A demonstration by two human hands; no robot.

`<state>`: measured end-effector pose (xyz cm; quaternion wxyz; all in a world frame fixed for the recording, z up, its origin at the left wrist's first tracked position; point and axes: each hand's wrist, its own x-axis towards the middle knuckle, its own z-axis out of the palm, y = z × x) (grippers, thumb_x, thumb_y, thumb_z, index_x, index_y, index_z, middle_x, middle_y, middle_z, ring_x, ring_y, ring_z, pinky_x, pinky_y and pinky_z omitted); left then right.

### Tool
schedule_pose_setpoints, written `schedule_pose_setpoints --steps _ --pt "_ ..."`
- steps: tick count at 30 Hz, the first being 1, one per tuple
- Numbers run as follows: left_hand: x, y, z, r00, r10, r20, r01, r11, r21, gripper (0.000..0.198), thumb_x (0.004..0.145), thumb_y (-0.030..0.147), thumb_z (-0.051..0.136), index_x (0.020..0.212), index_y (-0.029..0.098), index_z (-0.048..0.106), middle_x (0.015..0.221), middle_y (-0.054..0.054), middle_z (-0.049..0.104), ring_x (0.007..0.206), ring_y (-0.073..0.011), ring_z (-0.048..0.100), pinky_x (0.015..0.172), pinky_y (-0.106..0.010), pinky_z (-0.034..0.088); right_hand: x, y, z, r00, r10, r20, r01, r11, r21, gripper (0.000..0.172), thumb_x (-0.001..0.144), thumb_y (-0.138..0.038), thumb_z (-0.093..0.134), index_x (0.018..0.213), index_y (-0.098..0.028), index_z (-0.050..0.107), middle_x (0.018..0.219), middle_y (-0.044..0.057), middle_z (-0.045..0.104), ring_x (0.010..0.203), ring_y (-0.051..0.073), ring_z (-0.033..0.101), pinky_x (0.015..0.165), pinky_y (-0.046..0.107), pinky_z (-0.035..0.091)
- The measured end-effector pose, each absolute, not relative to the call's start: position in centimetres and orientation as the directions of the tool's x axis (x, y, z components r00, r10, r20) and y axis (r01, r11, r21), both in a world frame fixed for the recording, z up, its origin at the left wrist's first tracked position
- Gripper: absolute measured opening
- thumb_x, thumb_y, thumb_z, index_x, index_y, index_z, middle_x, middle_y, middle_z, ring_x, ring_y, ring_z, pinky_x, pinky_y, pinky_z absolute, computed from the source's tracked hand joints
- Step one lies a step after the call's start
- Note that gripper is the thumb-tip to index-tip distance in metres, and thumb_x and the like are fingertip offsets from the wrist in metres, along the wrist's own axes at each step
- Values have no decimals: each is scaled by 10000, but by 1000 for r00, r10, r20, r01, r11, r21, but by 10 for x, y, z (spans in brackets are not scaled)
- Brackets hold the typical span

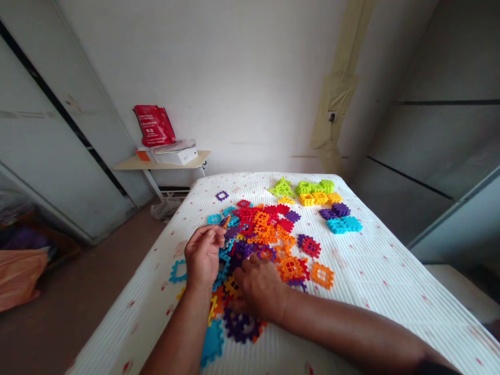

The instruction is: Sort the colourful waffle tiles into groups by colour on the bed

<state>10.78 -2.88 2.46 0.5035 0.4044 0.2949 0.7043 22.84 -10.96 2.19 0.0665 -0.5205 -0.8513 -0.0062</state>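
Interlocking plastic tiles with notched edges lie in a mixed pile (265,232) of red, orange, purple, blue and yellow. My left hand (203,255) is raised at the pile's left side. Its thumb and fingers pinch an orange and purple tile (226,222), seen nearly edge-on. My right hand (260,289) reaches down over the near part of the pile, thumb apart from the bent fingers. A yellow tile (232,286) lies by its fingertips, and a purple round notched piece (240,327) is just below it. I see nothing held in that hand.
Sorted by colour at the table's far right are green tiles (312,187), yellow tiles (314,199), purple tiles (336,210) and blue tiles (345,225). A single orange tile (322,275) lies right of the pile. A side table (128,164) with a red bag (154,126) stands by the wall.
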Motion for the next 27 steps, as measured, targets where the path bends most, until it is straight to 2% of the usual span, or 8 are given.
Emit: schedule_pose_setpoints --steps 3,6,9,12,15,18,23,27 --pt "108 -29 22 -149 952 268 -459 -307 834 99 685 224 654 738 143 632 680 -28 653 604 -116 562 542 -221 417 220 -112 17 -429 901 62 901 432 -36 416 736 -514 624 906 -135 622 844 129 634 814 252 568 657 379 497" --pt "109 -29 16 -87 953 291 -413 -300 860 102 717 240 639 761 148 640 702 -31 661 593 -109 546 560 -227 420 222 -111 23 -407 912 48 909 409 -80 418 739 -521 607 921 -146 628 878 121 637 851 260 575 670 375 498" --pt "110 -31 9 -9 953 302 -305 -290 907 130 746 276 626 798 160 651 746 -29 669 609 -108 538 584 -229 427 240 -104 40 -340 940 -10 926 333 -179 432 732 -534 588 947 -164 647 927 116 652 837 251 598 662 349 488" --pt "112 -33 5 70 951 301 -147 -289 946 180 759 324 618 843 173 670 809 -33 676 665 -124 556 617 -232 443 270 -90 56 -260 965 -19 898 235 -371 370 720 -493 609 941 -202 664 945 69 665 799 204 606 659 292 458" --pt "117 -36 5 157 939 307 -12 -309 951 232 763 360 608 891 183 684 878 -48 676 745 -153 591 676 -251 475 302 -72 58 -225 974 -11 749 166 -642 269 726 -415 626 874 -195 674 865 19 659 751 147 579 626 231 419" --pt "122 -38 3 239 902 361 52 -383 922 257 757 346 614 958 201 682 967 -53 659 841 -173 608 758 -275 491 323 -59 52 -227 974 -3 550 126 -826 215 755 -352 600 799 -152 666 746 -2 612 674 107 522 581 206 382" --pt "125 -39 -3 261 890 375 134 -418 899 259 747 327 628 971 207 674 947 -43 669 844 -175 621 781 -286 499 325 -57 45 -261 964 -42 380 63 -923 318 764 -448 589 672 -144 581 577 -49 436 539 68 379 484 203 291" --pt "125 -38 -3 236 916 324 154 -365 918 266 757 345 603 962 190 674 931 -50 688 857 -187 632 798 -301 499 316 -59 43 -209 978 -19 277 40 -960 428 750 -575 567 652 -162 515 539 -53 407 497 71 382 449 207 283"
